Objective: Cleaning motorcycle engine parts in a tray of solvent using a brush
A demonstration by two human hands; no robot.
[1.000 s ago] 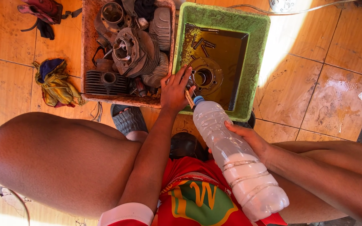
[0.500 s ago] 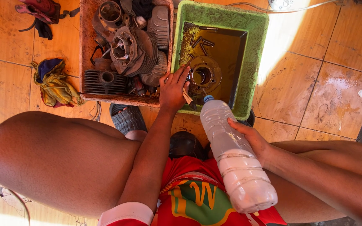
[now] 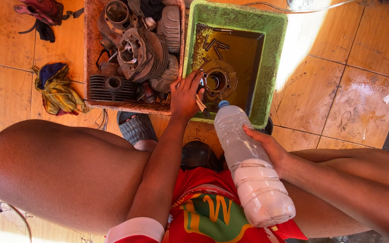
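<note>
My right hand (image 3: 266, 146) grips a clear plastic bottle (image 3: 248, 166) with a blue cap, tilted with its neck towards the near rim of a green tub (image 3: 275, 54). The tub holds brownish liquid, a round metal engine part (image 3: 219, 81) and a few bolts. My left hand (image 3: 185, 94) rests at the tub's near left corner, fingers closed around a thin brush-like tool (image 3: 202, 107) that pokes out below the palm. I am squatting, with both bare knees framing the view.
A reddish crate (image 3: 91, 54) left of the tub is packed with several greasy engine parts, including a finned cylinder (image 3: 111, 87). A rag (image 3: 57, 87) lies on the orange tiled floor at left, a dark sandal (image 3: 133, 126) under my leg, a cable at the top.
The bottle has swung a little to the right and lifted its base, its neck staying near the tub rim. My left hand stayed at the tub's corner.
</note>
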